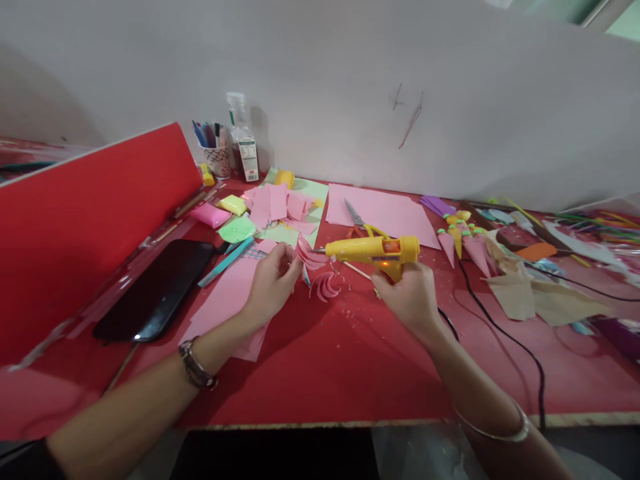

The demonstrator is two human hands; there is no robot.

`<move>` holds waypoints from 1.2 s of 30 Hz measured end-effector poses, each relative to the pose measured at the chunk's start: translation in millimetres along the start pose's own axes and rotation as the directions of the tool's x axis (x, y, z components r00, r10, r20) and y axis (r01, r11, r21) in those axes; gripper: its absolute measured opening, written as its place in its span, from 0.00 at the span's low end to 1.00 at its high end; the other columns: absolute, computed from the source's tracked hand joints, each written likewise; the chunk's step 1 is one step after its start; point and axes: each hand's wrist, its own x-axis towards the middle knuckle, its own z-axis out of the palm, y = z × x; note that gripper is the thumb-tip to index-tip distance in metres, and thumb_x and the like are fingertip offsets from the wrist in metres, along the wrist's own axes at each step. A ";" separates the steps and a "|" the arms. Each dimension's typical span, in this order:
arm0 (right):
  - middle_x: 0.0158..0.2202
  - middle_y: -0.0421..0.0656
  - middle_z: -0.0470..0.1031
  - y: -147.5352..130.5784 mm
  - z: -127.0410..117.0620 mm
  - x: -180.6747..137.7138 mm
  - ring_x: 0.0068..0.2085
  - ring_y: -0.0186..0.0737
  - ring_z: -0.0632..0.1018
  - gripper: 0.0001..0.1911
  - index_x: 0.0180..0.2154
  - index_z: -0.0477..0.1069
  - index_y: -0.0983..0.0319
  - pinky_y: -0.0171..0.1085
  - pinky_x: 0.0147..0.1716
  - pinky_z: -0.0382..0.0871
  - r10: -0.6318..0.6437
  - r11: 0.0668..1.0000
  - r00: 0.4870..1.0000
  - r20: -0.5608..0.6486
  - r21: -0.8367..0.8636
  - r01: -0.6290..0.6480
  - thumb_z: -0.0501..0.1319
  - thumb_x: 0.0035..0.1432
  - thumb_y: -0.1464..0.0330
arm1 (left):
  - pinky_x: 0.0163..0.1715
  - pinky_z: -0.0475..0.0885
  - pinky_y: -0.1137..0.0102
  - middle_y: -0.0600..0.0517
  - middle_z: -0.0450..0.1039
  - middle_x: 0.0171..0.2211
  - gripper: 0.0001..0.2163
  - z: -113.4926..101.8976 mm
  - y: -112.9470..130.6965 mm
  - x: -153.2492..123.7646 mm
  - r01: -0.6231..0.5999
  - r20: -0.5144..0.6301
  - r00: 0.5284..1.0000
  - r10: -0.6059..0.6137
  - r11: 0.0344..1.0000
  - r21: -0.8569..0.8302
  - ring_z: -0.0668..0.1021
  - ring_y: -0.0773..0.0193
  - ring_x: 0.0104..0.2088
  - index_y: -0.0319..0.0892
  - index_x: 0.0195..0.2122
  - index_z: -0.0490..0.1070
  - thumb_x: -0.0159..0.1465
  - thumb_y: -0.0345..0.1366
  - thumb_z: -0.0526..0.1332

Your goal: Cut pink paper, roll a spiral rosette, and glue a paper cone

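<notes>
My right hand (413,298) grips a yellow hot glue gun (367,249) by its handle, and an orange light glows on its side. The nozzle points left and meets or nearly meets a curled pink paper piece (307,255), which my left hand (273,280) pinches between thumb and fingers. Below that piece, loose curled pink paper strips (326,287) lie on the red table (330,373). Under my left forearm rest flat pink paper sheets (220,310). Whether glue is on the paper cannot be made out.
A black phone (157,287) and a red board (95,227) are at left. Behind are scissors (354,212), pink sheets (395,217), a pen cup (217,160) and a bottle (246,150). Pink paper cones (475,252) and a black cord (505,337) lie at right.
</notes>
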 end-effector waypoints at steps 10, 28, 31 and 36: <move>0.12 0.38 0.62 1.0 0.6 0.0 0.15 0.32 0.63 0.08 0.18 0.66 0.62 0.32 0.16 0.54 0.008 1.000 1.000 0.019 -0.017 -0.008 0.50 0.40 0.68 | 0.13 0.56 0.78 0.60 0.60 0.16 0.07 -1.2 -2.7 0.9 -0.036 -0.022 0.999 0.035 0.999 -0.020 0.61 0.76 0.13 0.42 0.22 0.56 0.56 0.34 0.52; 0.13 0.38 0.63 3.5 1.5 0.2 0.15 0.33 0.64 0.09 0.24 0.68 0.63 0.32 0.16 0.53 0.016 0.998 0.999 0.034 -0.065 -0.014 0.51 0.41 0.69 | 0.17 0.58 0.77 0.58 0.62 0.18 0.08 -2.9 1.5 0.9 -0.071 -0.084 0.993 0.076 0.996 0.061 0.65 0.74 0.18 0.42 0.22 0.58 0.57 0.35 0.52; 0.13 0.39 0.64 4.5 2.2 0.5 0.16 0.33 0.65 0.09 0.25 0.69 0.63 0.32 0.17 0.54 0.009 0.997 1.000 0.027 -0.079 -0.007 0.52 0.41 0.68 | 0.18 0.59 0.77 0.58 0.62 0.18 0.08 -2.9 2.3 1.5 -0.076 -0.089 0.993 0.081 0.995 0.064 0.65 0.73 0.18 0.42 0.22 0.57 0.57 0.35 0.52; 0.16 0.40 0.67 7.2 4.2 2.1 0.17 0.34 0.67 0.13 0.29 0.70 0.64 0.32 0.18 0.55 0.001 0.991 1.000 0.006 -0.130 -0.001 0.55 0.44 0.61 | 0.18 0.59 0.78 0.59 0.61 0.18 0.07 -3.3 3.5 1.2 -0.094 -0.115 0.988 0.101 0.994 0.057 0.65 0.73 0.18 0.42 0.22 0.57 0.56 0.33 0.53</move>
